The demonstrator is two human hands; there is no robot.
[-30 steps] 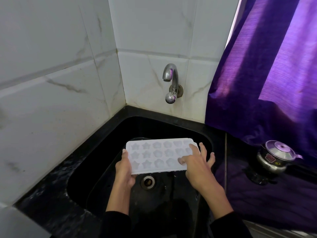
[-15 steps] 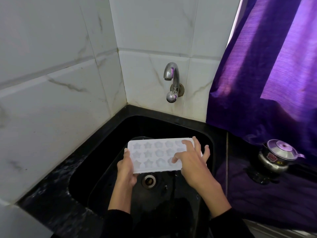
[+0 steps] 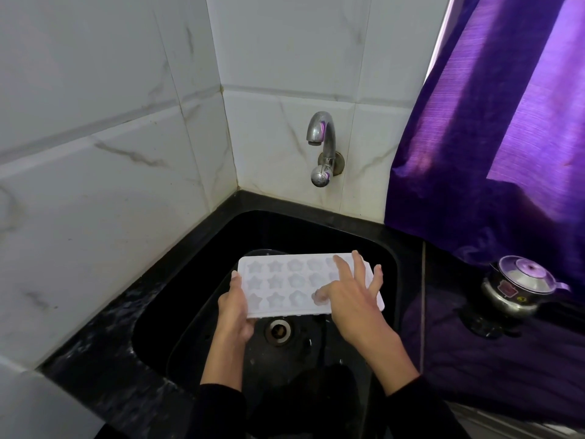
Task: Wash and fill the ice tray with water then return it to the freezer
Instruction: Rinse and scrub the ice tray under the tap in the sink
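Both hands work the washing step: left hand (image 3: 235,307) grips the white star-moulded plastic ice tray (image 3: 285,282) over the black sink (image 3: 316,223), right hand (image 3: 351,296) rubs it with spread fingers (image 3: 343,266); next, the dry steel tap (image 3: 321,147) needs opening.

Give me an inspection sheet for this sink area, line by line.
Surface: black sink set in a dark counter, drain visible.
Job's things: white ice tray with star moulds, held level over the sink; tap shows no water running.
Clutter: steel pot with lid on the counter at the right.
Grippers: left hand grips the tray's left end; right hand rests on the tray's right part, fingers spread.
Cables: nothing seen.
Surroundings: white tiled walls, purple curtain.
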